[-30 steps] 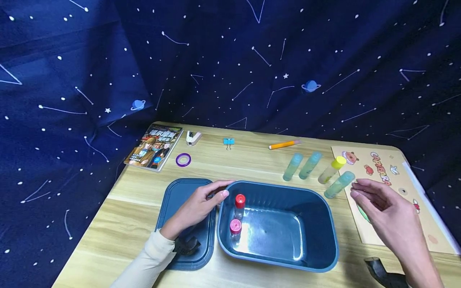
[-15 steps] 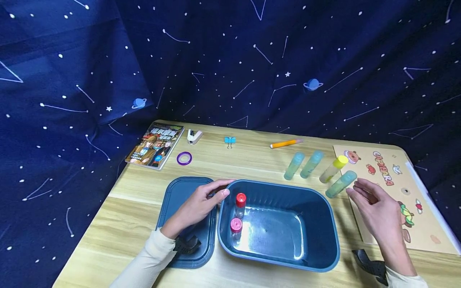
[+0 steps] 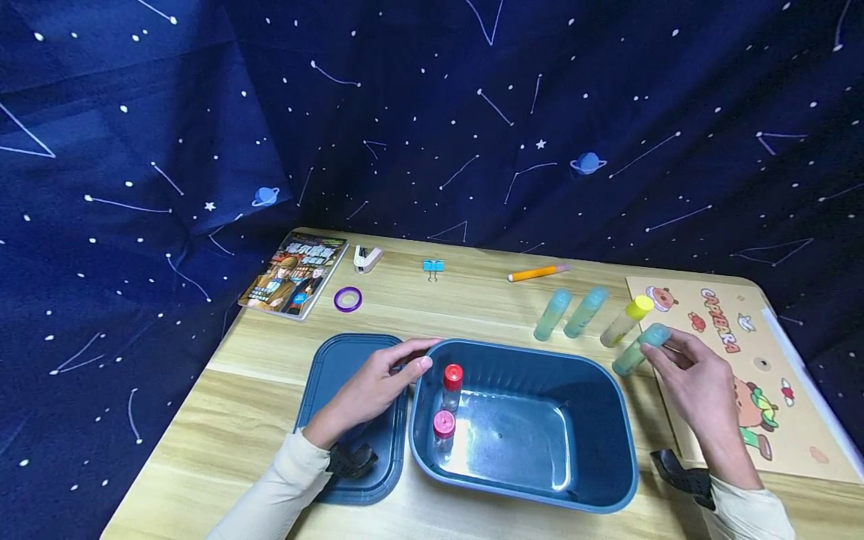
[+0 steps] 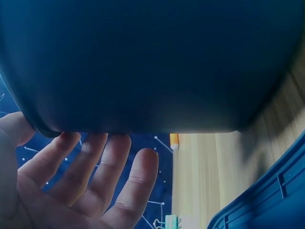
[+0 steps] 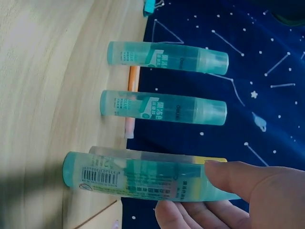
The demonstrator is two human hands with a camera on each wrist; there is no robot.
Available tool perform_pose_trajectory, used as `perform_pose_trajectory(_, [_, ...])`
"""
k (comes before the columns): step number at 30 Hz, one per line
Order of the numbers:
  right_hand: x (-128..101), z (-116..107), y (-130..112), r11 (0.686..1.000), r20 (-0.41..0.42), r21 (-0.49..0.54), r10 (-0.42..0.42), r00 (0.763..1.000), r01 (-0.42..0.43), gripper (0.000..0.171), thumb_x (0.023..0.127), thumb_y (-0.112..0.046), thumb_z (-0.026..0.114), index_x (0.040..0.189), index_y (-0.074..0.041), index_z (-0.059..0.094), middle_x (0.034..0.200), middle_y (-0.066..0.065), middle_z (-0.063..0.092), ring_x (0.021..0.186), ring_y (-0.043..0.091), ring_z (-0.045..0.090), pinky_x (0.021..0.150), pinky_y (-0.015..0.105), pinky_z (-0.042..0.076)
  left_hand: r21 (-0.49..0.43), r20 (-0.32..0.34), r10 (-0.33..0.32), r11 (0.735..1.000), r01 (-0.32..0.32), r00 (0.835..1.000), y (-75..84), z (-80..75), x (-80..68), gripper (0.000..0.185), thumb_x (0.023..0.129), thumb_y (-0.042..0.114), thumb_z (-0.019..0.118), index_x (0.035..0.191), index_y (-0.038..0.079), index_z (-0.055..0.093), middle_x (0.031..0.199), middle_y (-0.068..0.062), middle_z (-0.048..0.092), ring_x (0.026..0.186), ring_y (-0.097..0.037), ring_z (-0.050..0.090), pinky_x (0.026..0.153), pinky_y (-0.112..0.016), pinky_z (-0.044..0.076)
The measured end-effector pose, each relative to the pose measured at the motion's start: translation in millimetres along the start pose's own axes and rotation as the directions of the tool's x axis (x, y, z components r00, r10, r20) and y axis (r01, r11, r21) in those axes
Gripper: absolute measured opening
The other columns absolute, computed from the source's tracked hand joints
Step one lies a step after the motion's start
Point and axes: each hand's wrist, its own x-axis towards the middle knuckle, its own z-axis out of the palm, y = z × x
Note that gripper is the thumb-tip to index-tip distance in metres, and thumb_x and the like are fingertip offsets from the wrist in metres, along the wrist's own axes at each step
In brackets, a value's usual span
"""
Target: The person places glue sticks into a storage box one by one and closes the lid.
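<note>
At the right, my right hand (image 3: 698, 386) pinches the top of a teal glue bottle (image 3: 632, 356), which stands on the table. In the right wrist view the thumb (image 5: 233, 174) lies over its cap, with the other fingers along the opposite side. Beside it stand a yellow-capped clear bottle (image 3: 624, 322) and two more teal glue bottles (image 3: 586, 313). My left hand (image 3: 378, 379) rests with extended fingers against the back left corner of a dark blue plastic box (image 3: 520, 502). Inside are two clear bottles, one red-capped (image 3: 452, 382), one pink-capped (image 3: 443, 429).
A blue lid (image 3: 337, 360) lies left of the box, under the left forearm. Along the back are a book (image 3: 293, 274), a stapler (image 3: 367, 259), purple tape (image 3: 347, 299), a blue binder clip (image 3: 433, 266) and an orange pen (image 3: 536, 274). A capybara folder (image 3: 796, 442) lies right.
My right hand has moved left to the nearest teal glue bottle and now has its cap between thumb and fingers. The left hand has stayed at the box corner.
</note>
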Motion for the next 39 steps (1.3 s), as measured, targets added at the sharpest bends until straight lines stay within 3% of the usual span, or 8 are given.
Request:
perform_pose_trajectory(7, [-4, -22, -13, 1.0, 0.009, 0.023, -0.017, 1.0, 0.017, 0.045, 0.095, -0.021, 0.076, 0.13, 0.004, 0.065, 0.082, -0.05, 0.05, 0.074, -0.031, 0.052, 0.059, 0.004, 0.046, -0.006, 0.001, 0.002, 1.0, -0.002, 1.0, -1.5, 0.6, -0.3, 0.04, 0.108, 0.034, 0.055, 0.147, 0.027, 0.059, 0.149, 0.0, 0.061, 0.128, -0.022, 0.062, 0.106, -0.046, 0.051])
perform_pose_trajectory(10, [-7, -39, -30, 0.998, -0.008, 0.032, -0.057, 0.998, 0.057, 0.044, 0.095, -0.019, 0.076, 0.129, 0.006, 0.064, 0.083, -0.054, 0.049, 0.074, -0.03, 0.055, 0.058, 0.005, 0.047, -0.012, -0.003, -0.001, 1.0, 0.001, 1.0, -1.6, 0.3, -0.9, 0.039, 0.108, 0.034, 0.056, 0.147, 0.028, 0.06, 0.149, 0.0, 0.061, 0.129, -0.022, 0.061, 0.107, -0.047, 0.05])
perform_pose_trajectory(17, [-21, -71, -86, 0.984, -0.012, -0.005, -0.176, 0.984, 0.176, 0.04, 0.091, -0.017, 0.081, 0.127, -0.004, 0.069, 0.091, -0.049, 0.057, 0.081, -0.031, 0.056, 0.068, -0.001, 0.044, -0.014, -0.008, -0.005, 1.0, 0.005, 1.0, -2.0, 0.4, -1.5, 0.04, 0.108, 0.034, 0.055, 0.147, 0.027, 0.06, 0.148, -0.001, 0.062, 0.123, -0.021, 0.063, 0.103, -0.042, 0.051])
perform_pose_trajectory(22, [-34, -68, -117, 0.957, 0.088, 0.057, -0.289, 0.953, 0.284, 0.039, 0.089, -0.009, 0.082, 0.125, -0.004, 0.07, 0.1, -0.039, 0.064, 0.084, -0.023, 0.064, 0.071, 0.002, 0.049, -0.011, -0.022, -0.009, 1.0, 0.009, 1.0, -2.3, 1.3, -1.5, 0.039, 0.108, 0.034, 0.056, 0.146, 0.026, 0.061, 0.148, -0.001, 0.062, 0.123, -0.02, 0.063, 0.102, -0.038, 0.052])
perform_pose_trajectory(28, [-49, -53, -138, 0.938, 0.289, 0.103, -0.347, 0.892, 0.331, 0.038, 0.088, -0.011, 0.083, 0.123, -0.016, 0.07, 0.1, -0.02, 0.075, 0.085, -0.008, 0.072, 0.071, 0.01, 0.054, -0.011, -0.017, 0.022, 1.0, -0.022, 1.0, -2.2, 3.0, 0.8, 0.04, 0.108, 0.034, 0.055, 0.147, 0.022, 0.06, 0.149, -0.003, 0.061, 0.125, -0.022, 0.063, 0.105, -0.043, 0.052])
perform_pose_trajectory(30, [-51, -47, -144, 0.936, 0.367, 0.124, -0.351, 0.861, 0.329, 0.036, 0.089, -0.014, 0.082, 0.123, -0.019, 0.069, 0.103, -0.011, 0.077, 0.088, -0.003, 0.074, 0.072, 0.013, 0.056, -0.011, -0.015, 0.026, 1.0, -0.026, 1.0, -2.7, 3.4, 1.3, 0.04, 0.108, 0.033, 0.055, 0.146, 0.021, 0.06, 0.149, -0.003, 0.061, 0.129, -0.023, 0.062, 0.107, -0.046, 0.051])
perform_pose_trajectory(35, [-52, -21, -160, 0.922, 0.532, 0.268, -0.383, 0.755, 0.279, 0.033, 0.091, -0.011, 0.08, 0.122, -0.01, 0.069, 0.11, 0.006, 0.075, 0.096, 0.005, 0.075, 0.075, 0.022, 0.061, -0.015, -0.02, 0.015, 1.0, -0.015, 1.0, -3.8, 3.4, 1.1, 0.04, 0.108, 0.033, 0.056, 0.146, 0.021, 0.06, 0.149, -0.004, 0.061, 0.132, -0.024, 0.061, 0.109, -0.049, 0.049])
perform_pose_trajectory(39, [-51, 2, -172, 0.919, 0.627, 0.318, -0.387, 0.676, 0.232, 0.03, 0.09, -0.01, 0.08, 0.118, -0.006, 0.069, 0.109, 0.007, 0.074, 0.1, 0.01, 0.075, 0.078, 0.025, 0.061, -0.013, -0.026, 0.02, 1.0, -0.02, 0.999, -4.9, 2.5, 0.2, 0.041, 0.108, 0.032, 0.055, 0.147, 0.02, 0.06, 0.149, -0.005, 0.061, 0.133, -0.026, 0.06, 0.11, -0.052, 0.048])
